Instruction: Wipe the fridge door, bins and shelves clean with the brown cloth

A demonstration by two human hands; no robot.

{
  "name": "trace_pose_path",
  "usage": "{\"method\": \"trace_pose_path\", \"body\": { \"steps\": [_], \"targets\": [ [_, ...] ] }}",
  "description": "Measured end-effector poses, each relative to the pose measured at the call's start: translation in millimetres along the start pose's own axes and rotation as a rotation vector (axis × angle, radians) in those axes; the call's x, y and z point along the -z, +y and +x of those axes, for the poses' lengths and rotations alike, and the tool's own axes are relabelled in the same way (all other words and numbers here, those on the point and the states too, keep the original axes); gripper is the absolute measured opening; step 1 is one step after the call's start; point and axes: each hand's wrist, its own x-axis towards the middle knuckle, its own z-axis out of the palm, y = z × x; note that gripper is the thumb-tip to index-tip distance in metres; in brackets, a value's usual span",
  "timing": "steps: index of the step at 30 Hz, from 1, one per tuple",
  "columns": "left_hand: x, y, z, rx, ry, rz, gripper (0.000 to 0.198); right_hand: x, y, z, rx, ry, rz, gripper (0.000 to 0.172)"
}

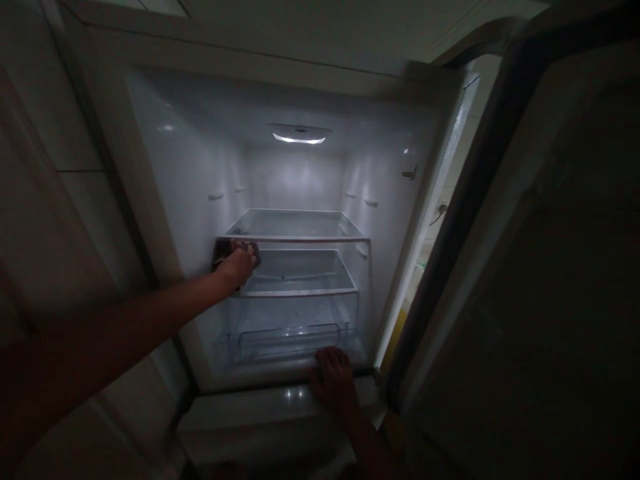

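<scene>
An open fridge [165, 173] stands before me, lit by a lamp [299, 137] in its ceiling. My left hand [236, 264] reaches in at the left end of the upper glass shelf [300, 227], closed on a dark cloth [223, 251] pressed against the shelf's front edge. Lower down, my right hand [333, 379] rests with fingers curled on the fridge's bottom sill [280, 393]. Below the upper shelf sits a second shelf [300, 277], and under it a clear drawer [293, 337]. Nothing stands on the shelves.
The fridge door [530, 267] hangs open at the right, dark and close to me. A pale wall or cabinet [65, 220] runs along the left. Through the gap by the hinge a lighter wall with a socket [441, 209] shows.
</scene>
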Motion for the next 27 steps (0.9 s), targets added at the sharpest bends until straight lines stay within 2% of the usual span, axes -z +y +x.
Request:
{"method": "trace_pose_path", "body": {
  "steps": [3,6,9,11,13,15,20,22,24,27],
  "targets": [
    [-1.3,20.8,-10.8,0.018,-0.132,0.018,0.026,0.9,-0.2,0.0,0.008,0.004,0.004,0.026],
    [-9.4,38.7,-25.5,0.060,-0.194,0.010,0.026,1.7,-0.8,-0.1,0.012,0.008,0.014,0.027],
    [-8.5,32.3,-28.5,0.079,-0.163,-0.025,0.033,1.8,-1.9,-0.1,-0.002,0.001,0.009,0.027],
    [-4.4,24.7,-20.8,0.083,-0.130,-0.072,0.043,1.0,-2.3,0.0,-0.003,0.006,0.008,0.026],
    [-2.5,30.9,-7.6,0.090,-0.108,-0.132,0.053,-0.2,-2.3,0.1,-0.004,0.018,0.010,0.027],
    [-4.0,59.2,7.4,0.060,-0.094,-0.200,0.059,-1.3,-1.7,-0.2,-0.014,0.010,0.014,0.027],
    [-8.6,171.8,31.4,-0.222,-0.078,-0.359,0.070,-4.2,2.7,-3.8,-0.021,-0.008,-0.035,0.035],
    [-9.0,190.5,34.9,-0.279,-0.086,-0.387,0.078,-5.2,4.3,-5.6,-0.022,0.000,-0.055,0.036],
    [-11.2,180.5,36.5,-0.240,-0.105,-0.391,0.080,-5.3,4.5,-6.1,-0.022,-0.007,-0.050,0.036],
    [-19.1,128.1,34.7,-0.062,-0.136,-0.358,0.073,-3.4,2.0,-4.3,-0.027,-0.026,-0.014,0.035]
  ]
}}
